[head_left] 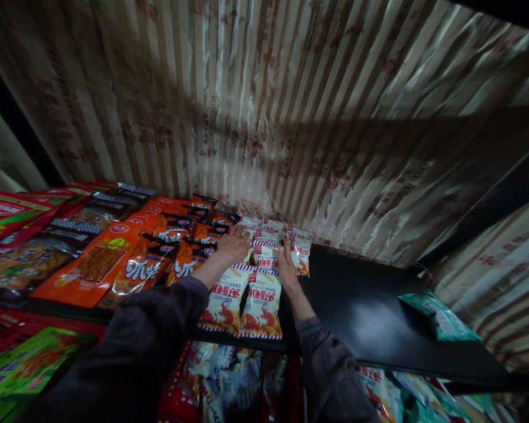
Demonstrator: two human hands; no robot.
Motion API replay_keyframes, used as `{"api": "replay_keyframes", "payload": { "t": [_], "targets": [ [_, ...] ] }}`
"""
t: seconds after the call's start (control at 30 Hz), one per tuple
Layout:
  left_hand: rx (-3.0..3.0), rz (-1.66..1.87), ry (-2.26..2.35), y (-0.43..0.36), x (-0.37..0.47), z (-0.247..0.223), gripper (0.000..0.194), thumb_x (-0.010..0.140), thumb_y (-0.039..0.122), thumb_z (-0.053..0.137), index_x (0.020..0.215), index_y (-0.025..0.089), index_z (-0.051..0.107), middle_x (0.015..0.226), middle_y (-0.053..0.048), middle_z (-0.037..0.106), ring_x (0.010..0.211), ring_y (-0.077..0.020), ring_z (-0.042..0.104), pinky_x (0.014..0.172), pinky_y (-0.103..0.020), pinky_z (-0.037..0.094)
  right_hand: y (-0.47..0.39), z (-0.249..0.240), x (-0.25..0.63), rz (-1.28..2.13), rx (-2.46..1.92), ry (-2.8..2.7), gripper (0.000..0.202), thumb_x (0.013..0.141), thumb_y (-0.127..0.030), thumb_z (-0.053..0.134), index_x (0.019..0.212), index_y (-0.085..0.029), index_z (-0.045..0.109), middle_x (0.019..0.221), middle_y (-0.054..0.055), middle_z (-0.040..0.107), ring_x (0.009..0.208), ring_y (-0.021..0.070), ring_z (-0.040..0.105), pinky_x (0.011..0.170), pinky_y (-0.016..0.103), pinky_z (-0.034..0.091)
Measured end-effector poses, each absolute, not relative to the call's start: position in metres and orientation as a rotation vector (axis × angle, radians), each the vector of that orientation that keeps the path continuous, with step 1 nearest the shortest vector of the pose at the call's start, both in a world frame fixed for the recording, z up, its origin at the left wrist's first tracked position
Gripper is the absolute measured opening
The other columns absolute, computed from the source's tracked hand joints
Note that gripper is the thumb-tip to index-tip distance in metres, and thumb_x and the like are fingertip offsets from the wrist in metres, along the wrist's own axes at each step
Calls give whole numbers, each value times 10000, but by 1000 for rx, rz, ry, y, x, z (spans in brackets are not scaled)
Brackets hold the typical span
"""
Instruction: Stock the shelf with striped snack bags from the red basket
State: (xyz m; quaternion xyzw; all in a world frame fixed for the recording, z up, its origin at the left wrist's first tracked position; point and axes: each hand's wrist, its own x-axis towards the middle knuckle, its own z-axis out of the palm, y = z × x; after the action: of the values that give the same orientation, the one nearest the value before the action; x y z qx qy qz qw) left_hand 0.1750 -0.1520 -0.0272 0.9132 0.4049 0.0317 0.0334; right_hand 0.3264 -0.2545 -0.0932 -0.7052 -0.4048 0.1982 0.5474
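White snack packets (263, 302) with red lettering and striped ends lie in short rows on a black shelf (357, 294). My left hand (234, 245) rests over the left side of the rear packets, fingers stretched forward. My right hand (287, 261) reaches in from the other side, fingers extended along a middle packet (265, 254), with another white packet (300, 255) just to its right. Neither hand is visibly wrapped round a packet, and the undersides of the fingers are hidden.
Orange snack bags (141, 264), dark brown bags (39, 252) and red bags (11, 208) fill the shelf's left. A teal packet (445, 317) lies at the right end. Below are a red crate (176, 382) of packets and green bags (26, 364). Striped sheeting (255, 117) hangs behind.
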Motion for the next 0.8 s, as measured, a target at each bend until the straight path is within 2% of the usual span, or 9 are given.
{"api": "replay_keyframes", "payload": {
  "t": [0.23,0.37,0.47,0.6,0.8],
  "targets": [
    [2817,144,1213,-149,181,-24,533,964,373,303,1453,176,382,1556,-119,312,1456,-270,216,1168,-433,215,-263,-88,324,375,-1693,-998,837,880,-694,268,1511,-145,235,1557,117,298,1458,242,239,1177,425,209],
    [2879,72,1164,-138,187,-13,504,946,281,328,1423,149,425,1539,-154,333,1445,-275,248,1148,-455,244,-269,-76,326,323,-1699,-1073,842,879,-699,264,1509,-141,240,1549,121,315,1438,247,294,1183,430,203],
    [2905,45,1144,-127,195,-5,476,913,208,369,1367,144,497,1498,-161,403,1413,-277,319,1127,-460,280,-263,-68,331,340,-1668,-1116,868,866,-723,277,1508,-140,242,1562,111,286,1446,241,273,1193,429,183],
    [2927,29,1115,-112,211,-3,453,882,163,405,1303,203,569,1424,-115,514,1366,-256,395,1122,-447,284,-247,-64,338,385,-1618,-1121,875,848,-759,263,1485,-162,316,1563,79,291,1458,233,241,1202,420,165],
    [2923,50,1057,-87,232,-14,442,867,159,421,1263,219,610,1384,-104,557,1341,-260,426,1120,-451,290,-224,-66,352,442,-1621,-1015,908,840,-768,259,1477,-125,333,1560,82,288,1467,226,210,1212,396,132]
  ]
}}
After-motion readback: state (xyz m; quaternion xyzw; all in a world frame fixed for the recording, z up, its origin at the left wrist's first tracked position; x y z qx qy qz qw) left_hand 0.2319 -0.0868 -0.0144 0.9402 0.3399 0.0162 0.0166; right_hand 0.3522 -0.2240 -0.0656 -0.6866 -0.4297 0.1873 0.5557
